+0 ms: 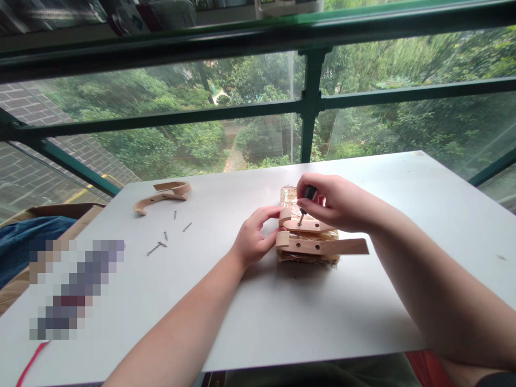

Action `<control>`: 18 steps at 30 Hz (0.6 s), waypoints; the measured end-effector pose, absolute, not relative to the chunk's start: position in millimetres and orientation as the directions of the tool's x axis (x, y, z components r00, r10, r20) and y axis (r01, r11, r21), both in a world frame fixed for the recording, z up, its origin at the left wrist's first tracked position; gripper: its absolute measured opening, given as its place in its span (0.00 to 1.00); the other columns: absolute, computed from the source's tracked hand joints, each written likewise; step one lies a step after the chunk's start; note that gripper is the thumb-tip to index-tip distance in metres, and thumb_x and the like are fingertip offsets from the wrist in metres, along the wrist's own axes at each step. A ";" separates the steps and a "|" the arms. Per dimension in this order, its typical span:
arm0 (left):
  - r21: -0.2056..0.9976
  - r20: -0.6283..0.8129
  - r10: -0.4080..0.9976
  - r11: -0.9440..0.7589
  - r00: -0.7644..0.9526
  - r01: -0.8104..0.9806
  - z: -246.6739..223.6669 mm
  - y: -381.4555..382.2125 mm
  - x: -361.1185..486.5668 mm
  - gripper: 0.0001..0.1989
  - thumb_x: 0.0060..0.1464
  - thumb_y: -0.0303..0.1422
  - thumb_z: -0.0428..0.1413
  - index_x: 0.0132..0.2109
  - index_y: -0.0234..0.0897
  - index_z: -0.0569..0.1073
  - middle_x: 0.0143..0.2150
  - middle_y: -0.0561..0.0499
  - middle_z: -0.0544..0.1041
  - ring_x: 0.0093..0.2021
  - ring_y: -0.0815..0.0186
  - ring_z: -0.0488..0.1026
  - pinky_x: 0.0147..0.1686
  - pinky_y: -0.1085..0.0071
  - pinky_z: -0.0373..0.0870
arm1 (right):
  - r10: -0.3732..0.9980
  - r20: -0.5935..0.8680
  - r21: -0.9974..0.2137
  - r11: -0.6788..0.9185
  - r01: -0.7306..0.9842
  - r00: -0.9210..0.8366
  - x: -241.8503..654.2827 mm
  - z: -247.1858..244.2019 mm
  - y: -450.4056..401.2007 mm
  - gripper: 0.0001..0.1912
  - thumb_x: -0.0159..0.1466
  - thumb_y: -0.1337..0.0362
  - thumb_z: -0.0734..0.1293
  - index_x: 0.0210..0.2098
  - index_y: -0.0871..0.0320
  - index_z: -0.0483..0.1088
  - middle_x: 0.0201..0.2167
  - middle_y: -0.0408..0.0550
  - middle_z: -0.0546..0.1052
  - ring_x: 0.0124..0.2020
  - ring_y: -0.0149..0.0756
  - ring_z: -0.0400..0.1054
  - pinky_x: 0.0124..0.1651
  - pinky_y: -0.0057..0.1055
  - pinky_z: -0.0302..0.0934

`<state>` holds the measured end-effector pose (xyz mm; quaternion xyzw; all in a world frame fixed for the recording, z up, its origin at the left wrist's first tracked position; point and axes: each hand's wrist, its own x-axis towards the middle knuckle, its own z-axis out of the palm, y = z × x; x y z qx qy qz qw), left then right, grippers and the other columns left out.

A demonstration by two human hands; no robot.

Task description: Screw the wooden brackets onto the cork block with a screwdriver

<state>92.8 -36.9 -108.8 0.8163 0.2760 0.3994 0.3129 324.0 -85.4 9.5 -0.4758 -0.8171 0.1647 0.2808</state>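
Observation:
My right hand (pixel 328 201) is closed around a screwdriver (pixel 309 192) with a black handle. Its metal shaft points down to a hole in the farther curved wooden hook (pixel 308 226). At that hook's rounded left end, the thumb and fingers of my left hand (pixel 256 236) pinch it. Nearer to me lies a second curved wooden hook (pixel 330 246), parallel to the first, with two dark holes showing. Both hooks rest across a brown block (pixel 308 262) wrapped in shiny clear film. My right hand partly hides the block's far end.
Several loose screws (pixel 165 235) lie on the white table (pixel 242 333) to the left. Behind them sits another curved wooden piece (pixel 165 198). A pixelated item (pixel 80 285) is at the left edge, near a cardboard box (pixel 91 212) holding blue cloth. A green railing (pixel 310 107) stands beyond.

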 end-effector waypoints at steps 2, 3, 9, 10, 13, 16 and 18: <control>0.730 0.480 0.702 -0.652 0.526 0.204 -108.7 -36.6 92.9 0.21 0.56 0.35 0.61 0.56 0.40 0.72 0.55 0.43 0.76 0.55 0.55 0.74 0.58 0.57 0.70 | 0.872 0.283 -0.553 0.488 0.675 -0.399 323.7 9.3 -85.6 0.05 0.65 0.61 0.63 0.37 0.55 0.67 0.29 0.43 0.75 0.28 0.32 0.66 0.31 0.29 0.57; 0.729 0.481 0.703 -0.652 0.524 0.207 -108.8 -36.5 93.0 0.20 0.56 0.35 0.61 0.56 0.40 0.72 0.55 0.43 0.76 0.56 0.55 0.74 0.58 0.57 0.70 | 0.873 0.275 -0.562 0.486 0.670 -0.403 323.5 8.9 -85.7 0.05 0.65 0.60 0.64 0.38 0.55 0.67 0.29 0.43 0.75 0.28 0.33 0.66 0.31 0.29 0.57; 0.711 0.498 0.694 -0.670 0.520 0.213 -106.9 -36.9 92.2 0.19 0.54 0.34 0.62 0.54 0.40 0.72 0.53 0.43 0.76 0.53 0.56 0.75 0.56 0.59 0.71 | 0.884 0.238 -0.647 0.454 0.612 -0.403 322.1 5.3 -85.4 0.05 0.66 0.60 0.63 0.38 0.54 0.67 0.27 0.42 0.75 0.27 0.33 0.67 0.30 0.29 0.57; 0.708 0.499 0.691 -0.673 0.522 0.215 -106.3 -37.0 91.8 0.19 0.54 0.34 0.62 0.53 0.39 0.72 0.53 0.43 0.76 0.52 0.56 0.75 0.55 0.59 0.71 | 0.884 0.237 -0.659 0.451 0.602 -0.403 321.8 4.8 -85.2 0.05 0.66 0.60 0.63 0.38 0.54 0.67 0.27 0.42 0.75 0.28 0.33 0.67 0.30 0.29 0.58; 0.693 0.512 0.682 -0.687 0.522 0.218 -105.3 -37.0 90.5 0.19 0.52 0.33 0.63 0.52 0.39 0.72 0.51 0.43 0.76 0.51 0.56 0.75 0.53 0.59 0.72 | 0.888 0.239 -0.677 0.442 0.588 -0.393 320.5 3.9 -84.4 0.04 0.66 0.60 0.64 0.37 0.54 0.67 0.27 0.42 0.76 0.28 0.33 0.69 0.31 0.29 0.59; 0.683 0.522 0.681 -0.694 0.514 0.226 -105.9 -37.0 89.9 0.20 0.51 0.33 0.63 0.51 0.38 0.72 0.50 0.43 0.76 0.51 0.56 0.75 0.54 0.59 0.71 | 0.894 0.235 -0.711 0.426 0.560 -0.381 319.4 3.1 -83.2 0.06 0.67 0.59 0.64 0.37 0.54 0.66 0.28 0.42 0.77 0.28 0.33 0.70 0.32 0.30 0.61; 0.686 0.515 0.685 -0.690 0.515 0.231 -106.7 -37.1 89.9 0.20 0.51 0.33 0.63 0.51 0.39 0.72 0.50 0.44 0.76 0.51 0.56 0.75 0.54 0.58 0.71 | 0.896 0.230 -0.741 0.415 0.528 -0.380 318.7 2.4 -82.1 0.06 0.67 0.59 0.64 0.36 0.54 0.66 0.30 0.43 0.78 0.28 0.34 0.71 0.33 0.31 0.63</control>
